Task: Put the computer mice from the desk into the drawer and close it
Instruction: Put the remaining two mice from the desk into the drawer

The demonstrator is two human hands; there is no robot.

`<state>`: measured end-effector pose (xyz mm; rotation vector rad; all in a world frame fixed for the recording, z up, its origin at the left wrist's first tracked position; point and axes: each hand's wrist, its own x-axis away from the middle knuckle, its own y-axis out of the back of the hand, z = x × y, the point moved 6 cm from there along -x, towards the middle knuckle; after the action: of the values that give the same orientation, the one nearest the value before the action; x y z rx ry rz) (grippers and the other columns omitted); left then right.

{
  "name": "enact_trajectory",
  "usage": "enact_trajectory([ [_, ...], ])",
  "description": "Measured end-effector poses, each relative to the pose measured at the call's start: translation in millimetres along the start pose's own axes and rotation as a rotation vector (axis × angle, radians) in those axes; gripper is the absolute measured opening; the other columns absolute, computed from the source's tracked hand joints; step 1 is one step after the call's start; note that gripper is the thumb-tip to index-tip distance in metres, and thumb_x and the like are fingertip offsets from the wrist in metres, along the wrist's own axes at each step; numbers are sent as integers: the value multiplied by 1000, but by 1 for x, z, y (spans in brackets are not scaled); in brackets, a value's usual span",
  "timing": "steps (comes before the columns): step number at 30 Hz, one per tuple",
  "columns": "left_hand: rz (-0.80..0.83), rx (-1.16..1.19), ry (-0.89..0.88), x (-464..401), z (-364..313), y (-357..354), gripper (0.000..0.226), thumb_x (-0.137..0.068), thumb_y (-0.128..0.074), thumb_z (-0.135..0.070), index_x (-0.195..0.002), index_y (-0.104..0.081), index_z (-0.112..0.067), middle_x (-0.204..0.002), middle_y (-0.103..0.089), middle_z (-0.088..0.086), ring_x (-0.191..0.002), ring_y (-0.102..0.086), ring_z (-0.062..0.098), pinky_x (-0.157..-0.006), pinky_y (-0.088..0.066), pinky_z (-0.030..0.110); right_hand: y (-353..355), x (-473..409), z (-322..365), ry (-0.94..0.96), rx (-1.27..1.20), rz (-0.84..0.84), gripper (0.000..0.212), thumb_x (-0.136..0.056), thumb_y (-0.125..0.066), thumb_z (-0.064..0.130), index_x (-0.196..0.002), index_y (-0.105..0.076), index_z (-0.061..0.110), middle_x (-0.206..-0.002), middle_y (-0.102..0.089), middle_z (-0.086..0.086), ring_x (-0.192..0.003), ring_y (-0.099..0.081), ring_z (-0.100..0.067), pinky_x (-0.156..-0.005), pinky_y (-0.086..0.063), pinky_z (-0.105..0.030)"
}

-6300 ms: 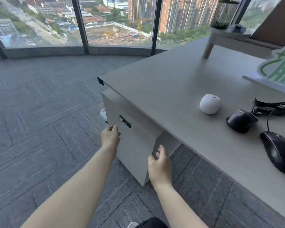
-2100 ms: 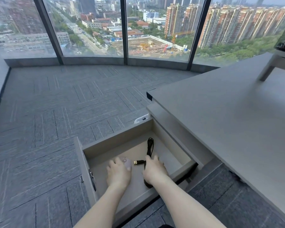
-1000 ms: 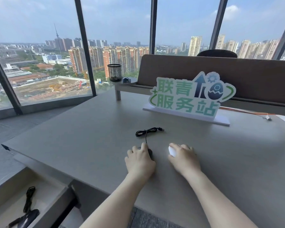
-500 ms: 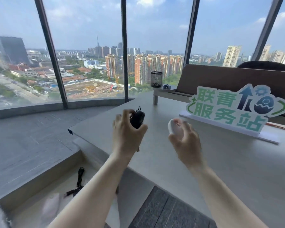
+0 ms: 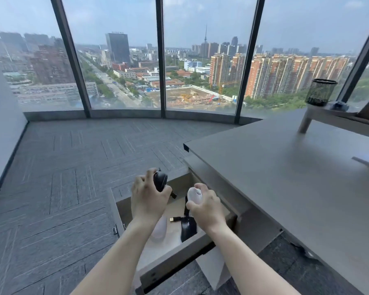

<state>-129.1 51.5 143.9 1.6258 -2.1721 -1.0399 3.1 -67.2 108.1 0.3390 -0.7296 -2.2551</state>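
two hands hang over the open drawer [image 5: 151, 271], which is my landmark for everything i see. furthest left of it the carpet floor [image 5: 58, 184] runs up to the windows [image 5: 119, 60]. over the drawer's left half, my left hand [image 5: 147, 199] is closed round a black mouse [image 5: 160, 181], fingers curled over its back, the mouse lifted clear of the drawer. on the drawer floor under that wrist lies a white mouse [image 5: 159, 228], and just right of it another black mouse [image 5: 187, 228] with a cable and its gold plug [image 5: 172, 219] beside it. over the drawer's right half, my right hand [image 5: 205, 206] grips a second white mouse [image 5: 194, 194] from below, fingers wrapped about it, also held above the drawer. right of the drawer stands the desk [image 5: 296, 188], its top above the drawer, with a mesh cup [image 5: 320, 92] on a small shelf [image 5: 337, 117] at the far side.
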Motion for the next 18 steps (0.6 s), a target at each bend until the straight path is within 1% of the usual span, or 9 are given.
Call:
enact_trajectory([
  [4,142,-205,155,-10,72,-29,56,-82,-52,-35,-136,-40,-32,-127,-43,14,-119,-40,33,-99,-36,41,-69,-23,-20,-130,140,147,58,-79,-54,31,-135,-41,25,-128,-48,-11,-115,-48,-31,-96,-45,-41],
  [7,276,-379,196,-10,102,-53,58,-86,-49,-38,-142,-34,-30,-133,-39,16,-122,-38,35,-99,-39,41,-108,-33,-35,-221,256,244,56,-76,-46,38,-130,-42,24,-124,-46,-15,-106,-53,-35,-92,-48,-43],
  [9,364,-466,211,-7,117,-71,56,-89,-47,-37,-142,-33,-27,-135,-37,16,-123,-38,35,-98,-40,40,-129,-36,-46,-262,354,328,56,-78,-48,39,-131,-41,21,-126,-44,-16,-106,-55,-37,-87,-50,-40],
  [10,399,-500,224,-7,124,-80,54,-90,-47,-34,-141,-33,-26,-135,-36,15,-122,-38,35,-96,-41,40,-137,-38,-51,-272,398,358,54,-79,-51,36,-129,-42,19,-128,-43,-17,-108,-54,-37,-87,-50,-39],
  [12,457,-565,251,-7,135,-94,54,-89,-50,-25,-140,-33,-23,-135,-34,14,-122,-40,35,-92,-44,38,-149,-39,-61,-282,469,389,50,-81,-56,34,-127,-45,16,-132,-42,-18,-114,-51,-38,-90,-49,-40],
  [14,515,-622,265,-5,142,-105,53,-88,-53,-21,-137,-35,-18,-135,-34,14,-121,-42,36,-89,-46,38,-155,-40,-66,-275,546,393,49,-82,-57,32,-127,-46,15,-135,-41,-18,-118,-49,-38,-89,-47,-40],
  [16,576,-661,276,-1,147,-114,51,-87,-54,-20,-135,-37,-14,-135,-34,15,-122,-44,38,-91,-47,39,-157,-39,-67,-259,631,385,52,-83,-56,29,-132,-44,16,-137,-40,-18,-119,-48,-38,-88,-47,-40],
  [18,628,-664,307,4,154,-119,54,-86,-57,-24,-135,-37,-11,-136,-34,16,-122,-47,40,-93,-47,41,-155,-36,-68,-248,674,383,53,-86,-53,26,-136,-40,17,-139,-39,-17,-122,-45,-37,-90,-47,-41],
])
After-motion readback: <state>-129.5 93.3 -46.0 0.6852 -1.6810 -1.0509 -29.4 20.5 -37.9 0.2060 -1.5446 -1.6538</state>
